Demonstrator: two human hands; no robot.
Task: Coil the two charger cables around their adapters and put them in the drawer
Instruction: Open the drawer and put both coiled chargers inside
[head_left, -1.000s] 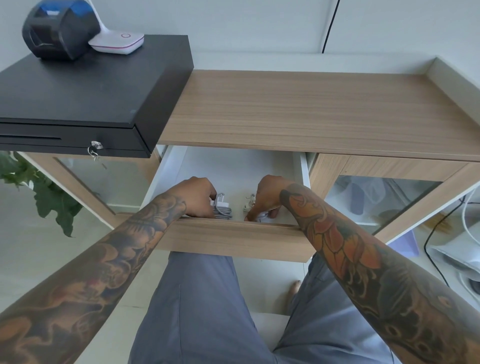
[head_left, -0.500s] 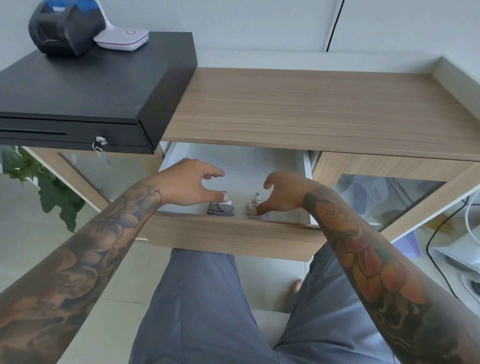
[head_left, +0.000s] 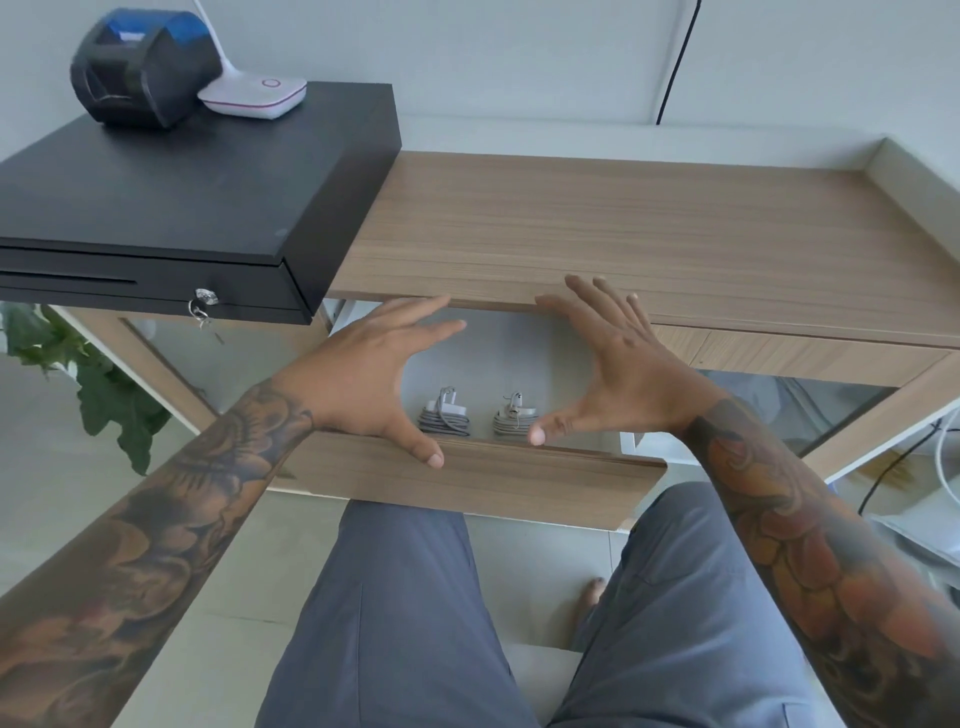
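**Charger bundles at rest in the open drawer, both hands released**

Charger bundles, two in number, lie side by side near the front of the open drawer: the left charger bundle and the right charger bundle, close together but apart. Fingers of the left hand are straight and loosely spread, the thumb reaching down over the drawer's front panel; whether it touches the wood cannot be told. Fingers of the right hand are likewise spread and extended, the thumb pointing inward above the right bundle. Neither hand holds anything; the two frame the bundles from above.

Each bundle shows a white adapter with grey cable wound round its body and a connector end standing up from the coil. Judged from their look, such pieces are light and rigid at the core, while the wrapped cable is springy and may loosen if lifted by a single turn. The sounder hold would be across the adapter's flat sides, pinching over the coil so that the turns stay pressed in place; the projecting connector end is a poor handle.

Outward, the drawer hangs below a wooden surface. A black cash drawer rests at its left end, carrying a receipt printer.
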